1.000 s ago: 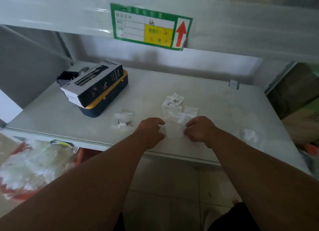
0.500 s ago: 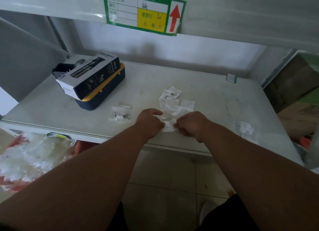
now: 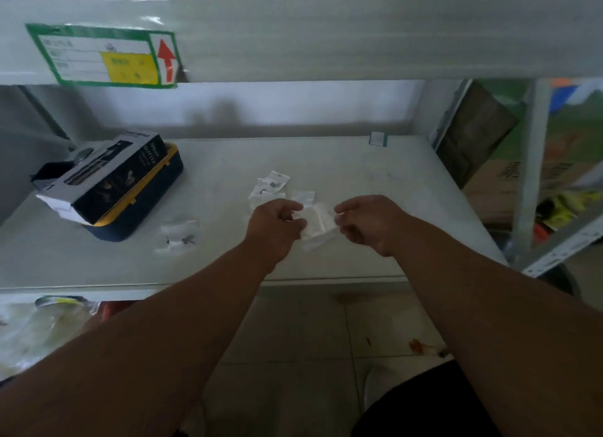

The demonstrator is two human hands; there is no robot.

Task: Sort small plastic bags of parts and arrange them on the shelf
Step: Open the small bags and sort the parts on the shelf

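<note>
A small clear plastic bag (image 3: 318, 226) hangs between my two hands just above the white shelf (image 3: 375, 175). My left hand (image 3: 275, 224) pinches its left edge, and my right hand (image 3: 368, 222) pinches its right edge. Behind my hands a loose pile of small bags (image 3: 269, 187) with dark parts lies on the shelf. Two more small bags (image 3: 179, 236) lie to the left, near the shelf's front. The held bag's contents are too blurred to make out.
A dark box on a blue and yellow case (image 3: 112, 183) stands at the shelf's left. A green label with a red arrow (image 3: 104, 56) sticks to the upper shelf beam. A small white tag (image 3: 378, 139) stands at the back right. Cardboard boxes (image 3: 509, 178) sit beyond the right upright.
My hands have lifted a small bag off the shelf and moved slightly apart with it between them. The view has shifted right and up.
</note>
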